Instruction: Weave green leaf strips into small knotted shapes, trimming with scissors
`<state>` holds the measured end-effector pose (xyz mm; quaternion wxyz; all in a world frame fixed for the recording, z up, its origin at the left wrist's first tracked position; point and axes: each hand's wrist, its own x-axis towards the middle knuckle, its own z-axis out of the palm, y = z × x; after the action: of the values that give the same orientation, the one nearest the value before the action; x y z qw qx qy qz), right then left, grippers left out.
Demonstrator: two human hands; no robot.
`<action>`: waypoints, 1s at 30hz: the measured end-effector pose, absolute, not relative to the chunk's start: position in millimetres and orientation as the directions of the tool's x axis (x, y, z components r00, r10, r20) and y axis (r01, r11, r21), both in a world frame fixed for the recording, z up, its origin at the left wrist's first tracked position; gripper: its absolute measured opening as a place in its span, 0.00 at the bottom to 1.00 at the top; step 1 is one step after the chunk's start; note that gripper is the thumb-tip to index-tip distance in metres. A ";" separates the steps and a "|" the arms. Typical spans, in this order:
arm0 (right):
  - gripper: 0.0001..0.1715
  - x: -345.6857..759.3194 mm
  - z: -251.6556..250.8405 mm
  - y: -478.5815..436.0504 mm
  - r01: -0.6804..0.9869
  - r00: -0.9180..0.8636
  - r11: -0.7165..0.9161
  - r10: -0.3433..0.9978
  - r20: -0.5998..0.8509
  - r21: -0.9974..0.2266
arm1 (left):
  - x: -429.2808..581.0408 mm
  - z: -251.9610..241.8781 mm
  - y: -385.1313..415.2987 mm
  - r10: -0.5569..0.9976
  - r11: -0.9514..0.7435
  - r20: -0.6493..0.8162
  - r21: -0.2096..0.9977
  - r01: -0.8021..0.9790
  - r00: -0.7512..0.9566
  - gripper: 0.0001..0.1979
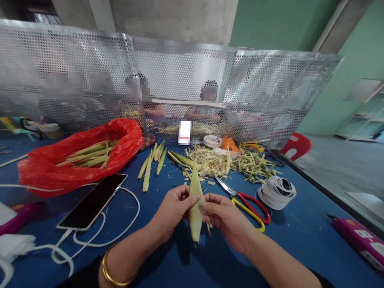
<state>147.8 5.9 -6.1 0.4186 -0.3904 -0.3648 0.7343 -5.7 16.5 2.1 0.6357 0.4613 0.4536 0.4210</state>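
Head view: a pale green husk leaf (196,219), gripped by left hand (177,204) and right hand (223,212).
Left thumb presses across the leaf's smooth middle, fingers behind; right fingers pinch its right edge. Slender, with 2 tapered ends, it is held over the matte blue table (303,244), just left of steel-bladed scissors (230,190). Beyond lie curly, stringy shreds (210,162); leftward, a crinkled red plastic bag (129,138). Behind rise a shiny perforated screen (270,88), a green wall (345,88) and bare concrete (180,18).
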 end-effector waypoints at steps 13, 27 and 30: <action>0.15 148.5 -3.8 7.2 -0.213 -0.119 -0.137 0.986 -0.113 -0.968 | -11.2 -0.1 19.2 0.836 0.420 -0.295 0.887 -0.194 0.462 0.16; 0.11 151.2 -5.2 7.4 -0.232 -0.243 -0.249 0.951 -0.192 -0.940 | -10.8 0.1 22.0 0.919 0.282 -0.220 0.947 -0.156 0.328 0.17; 0.13 149.7 -6.6 7.2 -0.181 -0.204 -0.224 0.961 -0.186 -0.958 | -9.0 1.5 21.1 0.920 0.292 -0.239 0.947 -0.136 0.311 0.18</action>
<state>149.7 7.2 -6.6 0.4450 -0.4473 -0.4358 0.6419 -9.0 21.1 1.5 0.6742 0.4483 0.4374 0.3914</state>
